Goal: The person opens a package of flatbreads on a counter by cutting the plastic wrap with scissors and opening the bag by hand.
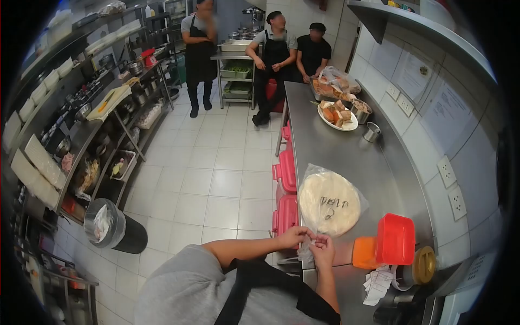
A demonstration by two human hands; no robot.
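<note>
Head view: bag [331, 202] holding a pale round [327, 187] lies flat on desk [376, 165], by its left edge. Left hand [299, 237] and right hand [323, 250] meet near that edge, grip narrow, pinching the gathered end. Filling looks done; closing seems left, tie cannot be made out.

My left hand [298, 237] and right hand [324, 252], two in all, grip one plastic bag [329, 203]; right of my grip sit one red tub [396, 238], one orange plastic piece [365, 252] and one yellow-lidded container [424, 265]; beyond it, one white plate [345, 128] and two metal vessels [371, 133]; farther off, three people [279, 51]; left, one trash bin [130, 235].
</note>
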